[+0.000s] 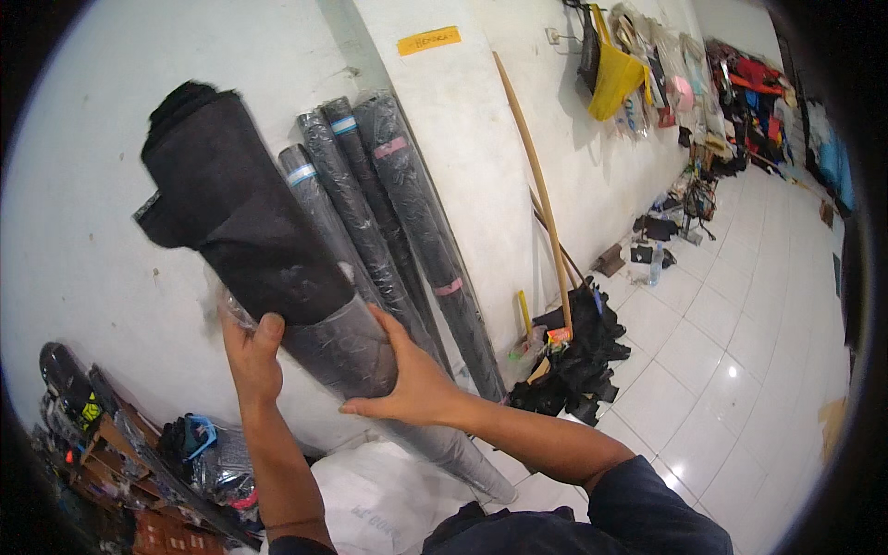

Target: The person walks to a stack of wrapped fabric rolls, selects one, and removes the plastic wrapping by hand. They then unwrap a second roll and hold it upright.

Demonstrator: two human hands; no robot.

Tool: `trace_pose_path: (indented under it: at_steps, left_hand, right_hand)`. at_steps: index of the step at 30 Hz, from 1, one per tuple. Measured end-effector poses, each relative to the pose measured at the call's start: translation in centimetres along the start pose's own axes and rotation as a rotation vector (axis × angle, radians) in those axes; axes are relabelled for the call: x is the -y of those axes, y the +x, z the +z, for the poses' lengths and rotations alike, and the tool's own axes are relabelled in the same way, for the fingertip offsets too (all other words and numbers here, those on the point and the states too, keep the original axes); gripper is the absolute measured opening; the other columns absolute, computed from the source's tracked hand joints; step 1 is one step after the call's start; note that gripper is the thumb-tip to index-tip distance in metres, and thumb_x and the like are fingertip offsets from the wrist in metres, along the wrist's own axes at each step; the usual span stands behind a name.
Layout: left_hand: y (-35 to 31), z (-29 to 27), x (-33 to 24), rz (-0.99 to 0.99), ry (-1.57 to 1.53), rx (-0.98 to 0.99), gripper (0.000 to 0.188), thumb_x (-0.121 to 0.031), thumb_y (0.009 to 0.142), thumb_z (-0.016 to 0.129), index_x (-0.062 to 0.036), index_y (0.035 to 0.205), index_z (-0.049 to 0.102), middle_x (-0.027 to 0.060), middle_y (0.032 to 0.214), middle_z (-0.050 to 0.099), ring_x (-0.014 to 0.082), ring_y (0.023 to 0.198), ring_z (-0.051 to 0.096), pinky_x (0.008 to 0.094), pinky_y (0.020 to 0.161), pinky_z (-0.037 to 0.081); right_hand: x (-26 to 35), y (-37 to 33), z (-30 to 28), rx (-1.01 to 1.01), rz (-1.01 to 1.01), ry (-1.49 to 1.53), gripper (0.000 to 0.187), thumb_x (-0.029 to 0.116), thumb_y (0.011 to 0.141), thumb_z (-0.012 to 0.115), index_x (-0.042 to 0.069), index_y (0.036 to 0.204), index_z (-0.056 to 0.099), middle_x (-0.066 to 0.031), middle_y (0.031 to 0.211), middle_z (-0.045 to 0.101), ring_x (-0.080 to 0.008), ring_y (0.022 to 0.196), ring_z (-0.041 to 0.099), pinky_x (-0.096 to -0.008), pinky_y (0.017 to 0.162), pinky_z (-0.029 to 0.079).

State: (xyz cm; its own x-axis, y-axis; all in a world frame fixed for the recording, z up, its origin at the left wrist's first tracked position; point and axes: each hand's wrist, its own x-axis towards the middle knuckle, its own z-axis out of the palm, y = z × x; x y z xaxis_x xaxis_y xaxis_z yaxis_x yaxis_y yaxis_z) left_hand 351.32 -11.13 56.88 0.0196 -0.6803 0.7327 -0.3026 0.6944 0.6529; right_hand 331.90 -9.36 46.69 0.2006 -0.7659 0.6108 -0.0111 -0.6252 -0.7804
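A thick roll of black fabric [250, 213] stands tilted in front of me, its top end loose and bare. Clear plastic wrap [342, 347] covers its lower length, down to the floor. My left hand [252, 356] grips the wrap's edge at the roll's left side, thumb up. Wrapped round the right side is my right hand [412, 375], its thumb across the front of the plastic. Just behind, several more plastic-wrapped dark rolls [407, 176] lean against the white wall, banded with blue or pink tape.
A white sack [379, 499] lies below the roll. Shelving with bagged goods [120, 462] stands lower left. Black scraps [578, 361] and a wooden pole [536, 176] are right of the pillar. Bags [620, 74] hang on the wall above the white tiled floor [721, 370].
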Motion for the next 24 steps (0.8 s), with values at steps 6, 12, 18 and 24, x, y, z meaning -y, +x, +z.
trace_pose_path:
  at_steps: [6,12,18,24]
  left_hand:
    - [9.8,1.6,4.0,0.219,-0.419,0.364,0.077,-0.035,0.085,0.064,0.0030,0.145,0.033,0.0126,0.141,0.046,0.0234,0.132,0.041,0.0375,0.113,0.027]
    - [18.2,2.0,11.4,0.281,-0.390,0.483,0.052,-0.030,0.090,0.062,-0.0006,0.130,0.051,0.0087,0.127,0.055,0.0187,0.122,0.048,0.0338,0.107,0.034]
    - [22.3,-0.5,25.1,-0.117,-0.183,0.320,0.040,-0.031,0.092,0.061,-0.0001,0.117,0.058,0.0078,0.110,0.062,0.0185,0.105,0.057,0.0340,0.095,0.042]
    - [21.5,-0.8,35.3,-0.320,0.036,0.448,0.035,-0.030,0.089,0.066,-0.0002,0.106,0.063,0.0073,0.102,0.064,0.0167,0.097,0.058,0.0307,0.087,0.045]
  right_hand:
    - [-4.2,2.7,-0.3,-0.182,-0.001,-0.084,0.118,0.044,0.063,0.086,-0.005,0.147,0.020,-0.0297,0.141,0.040,-0.0393,0.130,0.045,-0.0431,0.109,0.035]
    - [-9.7,9.4,-1.5,-0.378,0.013,-0.030,0.106,0.031,0.067,0.087,-0.009,0.144,0.027,-0.0253,0.134,0.048,-0.0327,0.125,0.049,-0.0388,0.108,0.036]
    - [-12.5,19.2,-1.7,-0.467,-0.041,-0.154,0.102,0.029,0.067,0.086,-0.009,0.143,0.029,-0.0250,0.132,0.051,-0.0314,0.122,0.052,-0.0377,0.106,0.038]
    - [-17.0,27.0,-3.9,-0.404,-0.038,-0.111,0.090,0.026,0.069,0.083,-0.005,0.140,0.037,-0.0201,0.126,0.057,-0.0285,0.117,0.055,-0.0375,0.103,0.041]
